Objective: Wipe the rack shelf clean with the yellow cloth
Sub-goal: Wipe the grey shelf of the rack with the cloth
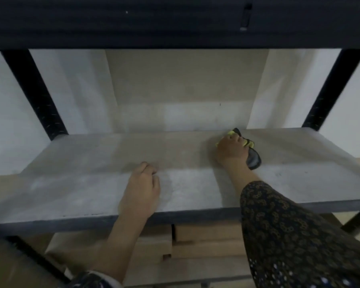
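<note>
The rack shelf (81,183) is a wide, pale grey dusty board with a dark front edge, filling the middle of the view. My right hand (231,151) presses down on the yellow cloth (248,143), which has dark grey parts, near the shelf's back right. The cloth shows only around my fingers and beside my wrist. My left hand (142,188) rests on the shelf near the front edge, left of centre, with its fingers curled under and nothing in it.
Black slotted rack uprights stand at the back left (35,94) and back right (333,88). A dark upper shelf (175,21) overhangs close above. Wooden boards or boxes (195,242) lie below the shelf. A pale wall is behind.
</note>
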Demonstrator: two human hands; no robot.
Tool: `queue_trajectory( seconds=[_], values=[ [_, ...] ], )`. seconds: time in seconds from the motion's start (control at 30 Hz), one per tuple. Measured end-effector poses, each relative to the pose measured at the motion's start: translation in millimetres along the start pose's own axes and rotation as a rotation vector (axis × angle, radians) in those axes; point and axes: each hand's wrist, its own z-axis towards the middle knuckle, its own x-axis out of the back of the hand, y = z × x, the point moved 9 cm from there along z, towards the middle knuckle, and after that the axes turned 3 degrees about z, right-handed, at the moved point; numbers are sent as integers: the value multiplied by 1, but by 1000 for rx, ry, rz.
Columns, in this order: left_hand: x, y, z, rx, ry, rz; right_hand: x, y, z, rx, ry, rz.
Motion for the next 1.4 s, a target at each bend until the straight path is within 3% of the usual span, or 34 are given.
queue_trajectory(
  seconds=[0.13,0.37,0.6,0.73,0.87,1.1,1.23,1.3,1.4],
  values=[
    [2,2,-1,0,-9,-1,17,49,-25,-108,-28,-50],
    [3,4,-3,-6,-49,-2,54,117,-89,-207,66,-143],
    [1,6,-3,17,-83,44,92,162,-136,-354,80,-62],
    [0,12,-4,3,-93,81,103,111,-154,-129,187,-28],
    [0,16,-5,-29,-115,93,62,60,-166,157,74,-52],
    [5,24,-9,0,-62,159,88,142,-154,-15,209,-51],
    [0,97,-28,-82,25,-106,113,169,-128,-55,152,127],
    [-29,152,-34,-92,-86,-302,127,150,-116,51,163,319],
    [-85,210,-31,98,-298,-626,126,108,-112,175,20,683]
  ],
)
